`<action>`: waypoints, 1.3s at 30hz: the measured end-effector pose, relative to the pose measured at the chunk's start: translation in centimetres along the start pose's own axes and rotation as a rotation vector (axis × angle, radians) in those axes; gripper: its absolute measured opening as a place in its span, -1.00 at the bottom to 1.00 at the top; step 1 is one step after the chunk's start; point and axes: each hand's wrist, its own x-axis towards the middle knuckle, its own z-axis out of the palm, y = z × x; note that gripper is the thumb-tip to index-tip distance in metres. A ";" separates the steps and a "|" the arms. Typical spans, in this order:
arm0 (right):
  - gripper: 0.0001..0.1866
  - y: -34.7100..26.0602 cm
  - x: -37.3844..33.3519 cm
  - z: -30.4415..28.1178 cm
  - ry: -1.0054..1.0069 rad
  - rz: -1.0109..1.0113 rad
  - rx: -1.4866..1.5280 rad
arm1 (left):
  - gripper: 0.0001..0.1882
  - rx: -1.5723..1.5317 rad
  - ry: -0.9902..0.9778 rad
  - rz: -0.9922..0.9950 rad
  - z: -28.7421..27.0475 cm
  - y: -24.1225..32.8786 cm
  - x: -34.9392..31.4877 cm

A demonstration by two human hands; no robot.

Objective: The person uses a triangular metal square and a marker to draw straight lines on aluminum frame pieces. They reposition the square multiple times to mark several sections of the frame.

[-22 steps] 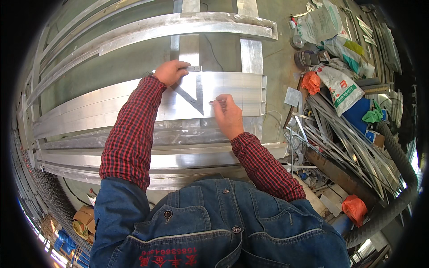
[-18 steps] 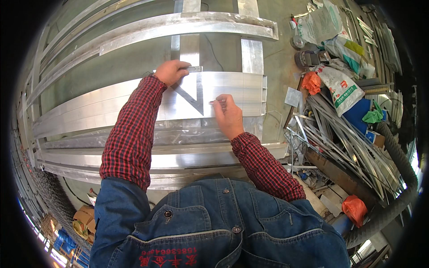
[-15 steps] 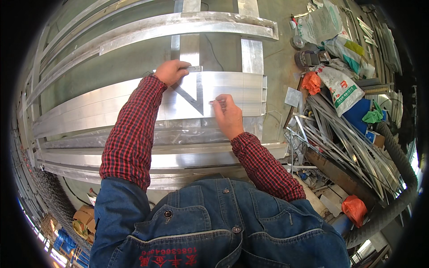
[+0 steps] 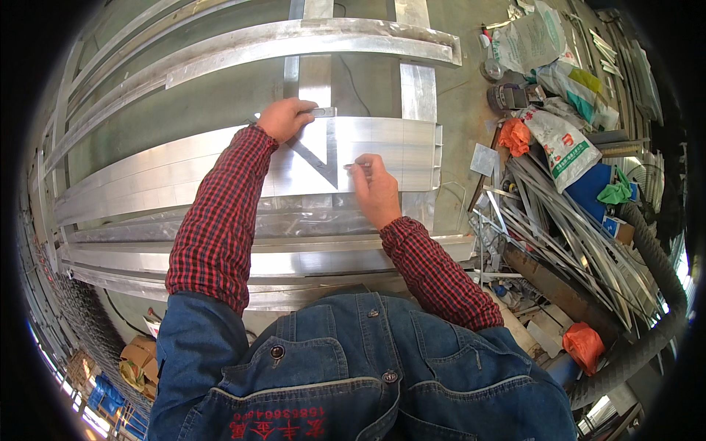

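Observation:
A wide, flat aluminium profile point(image 4: 404, 151) lies crosswise before me, its hollow end at the right. On it rests a metal triangle square point(image 4: 332, 151), its thick base along the profile's far edge and its point toward me. My left hand point(image 4: 282, 121) is closed on the square's base at the left. Just right of the square's straight edge, my right hand point(image 4: 376, 192) hovers low over the profile, thumb and fingers pinched round a small slim marker-like piece point(image 4: 348, 167). Only its tip shows, so its exact kind is unclear.
Long aluminium bars point(image 4: 309, 38) run across beyond the profile, over upright crossbars point(image 4: 418, 88). More metal lengths point(image 4: 316, 261) lie nearer me. At the right are piled thin metal strips point(image 4: 562, 231), sacks point(image 4: 560, 147), an orange bag point(image 4: 583, 347) and a ribbed hose point(image 4: 658, 275).
The view has shifted very slightly. Both hands and the square keep almost the same place on the profile.

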 end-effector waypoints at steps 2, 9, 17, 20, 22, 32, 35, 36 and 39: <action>-0.76 0.2 0.1 0.2 0.003 0.026 -0.002 | -0.59 0.002 0.004 0.006 0.0 0.0 -0.1; -0.75 0.7 0.0 0.5 -0.005 0.016 0.030 | -0.59 0.003 0.012 0.004 0.1 -0.1 -0.2; -0.75 1.1 0.1 0.6 -0.011 0.023 0.032 | -0.60 0.003 0.020 0.019 0.2 -0.1 -0.1; -0.74 1.1 0.1 0.6 -0.013 0.035 0.038 | -0.61 0.011 0.022 0.014 0.1 0.0 -0.1; -0.75 1.2 0.0 0.5 -0.016 0.029 0.028 | -0.61 0.012 0.022 0.011 0.1 0.1 -0.2; -0.76 1.1 0.0 0.4 -0.017 0.032 0.020 | -0.60 0.019 0.031 0.008 -0.1 0.5 -0.3; -0.76 1.0 -0.1 0.3 -0.024 0.035 0.008 | -0.61 0.015 0.035 0.006 0.0 0.5 -0.3; -0.76 1.0 0.0 0.3 -0.023 0.036 0.007 | -0.61 0.011 0.037 0.004 0.0 0.5 -0.3; -0.76 1.1 0.0 0.5 -0.020 0.036 0.007 | -0.61 0.010 0.046 0.016 0.1 0.4 -0.3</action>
